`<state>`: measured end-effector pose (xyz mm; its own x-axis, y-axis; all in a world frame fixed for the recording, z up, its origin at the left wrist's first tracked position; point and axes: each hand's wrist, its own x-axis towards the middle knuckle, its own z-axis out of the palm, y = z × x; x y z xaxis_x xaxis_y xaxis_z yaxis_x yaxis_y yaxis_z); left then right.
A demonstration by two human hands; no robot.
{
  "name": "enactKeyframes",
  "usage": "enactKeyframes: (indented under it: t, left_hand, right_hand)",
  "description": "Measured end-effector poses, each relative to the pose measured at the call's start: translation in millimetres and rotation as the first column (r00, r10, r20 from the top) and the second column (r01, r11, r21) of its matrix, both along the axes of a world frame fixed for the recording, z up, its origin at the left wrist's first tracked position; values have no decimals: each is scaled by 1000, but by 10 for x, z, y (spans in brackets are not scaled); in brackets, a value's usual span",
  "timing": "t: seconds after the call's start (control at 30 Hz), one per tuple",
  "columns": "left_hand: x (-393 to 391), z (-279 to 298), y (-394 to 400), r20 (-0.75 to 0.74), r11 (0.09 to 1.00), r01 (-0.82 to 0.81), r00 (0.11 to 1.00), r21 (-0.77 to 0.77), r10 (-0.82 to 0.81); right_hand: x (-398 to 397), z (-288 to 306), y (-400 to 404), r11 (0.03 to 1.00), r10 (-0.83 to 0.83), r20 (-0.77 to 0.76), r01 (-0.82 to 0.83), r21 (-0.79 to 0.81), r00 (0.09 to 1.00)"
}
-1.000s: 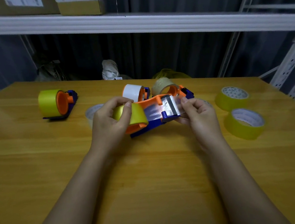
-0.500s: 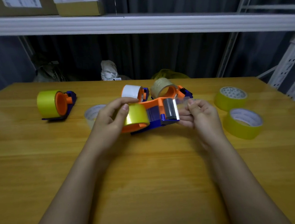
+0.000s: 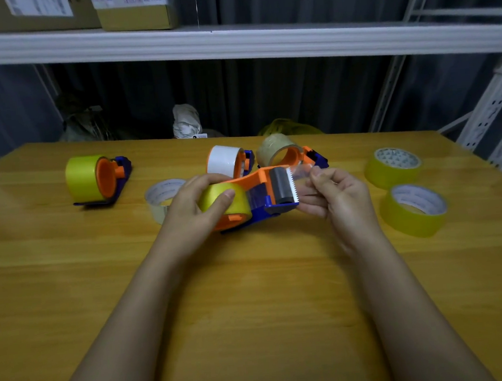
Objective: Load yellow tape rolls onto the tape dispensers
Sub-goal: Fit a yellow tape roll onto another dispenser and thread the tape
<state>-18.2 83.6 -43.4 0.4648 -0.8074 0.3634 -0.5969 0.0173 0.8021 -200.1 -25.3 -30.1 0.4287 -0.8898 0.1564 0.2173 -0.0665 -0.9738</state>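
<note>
Tape point(image 3: 301, 170) end is pinched by right hand point(image 3: 339, 196); left hand point(image 3: 198, 205) grips roll point(image 3: 225, 203). Best pull straight, taut across blade point(image 3: 292, 185).

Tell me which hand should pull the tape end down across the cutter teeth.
Right. The right hand already pinches the clear tape end just past the serrated cutter. The left hand grips the yellow roll, steadying the dispenser.

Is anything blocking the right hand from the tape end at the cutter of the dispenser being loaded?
Nothing visible. The right hand already pinches the clear tape end just past the cutter, while the left hand holds the yellow roll on the dispenser.
</note>
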Motion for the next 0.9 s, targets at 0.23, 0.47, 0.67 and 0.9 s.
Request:
enactKeyframes:
  t: [0.23,0.47,0.67,0.9]
  left_hand:
    - [67,-8,3,44,999,37,998,25,-38]
    - [-19,-24,-16,-43,994,-61,997,-91,57]
    - [-41,-16,-29,-158,981,-129,982,-142,106]
    - [14,-42,-49,-39,988,-86,996,-128,82]
  right_hand:
    - [18,-14,23,1000,20,-20,-20,-13,1000]
    - [8,63,53,991,71,58,-77,111,996]
    - [33,29,65,993,91,32,-94,74,995]
    - [59,-31,38,999,42,1,-42,20,999]
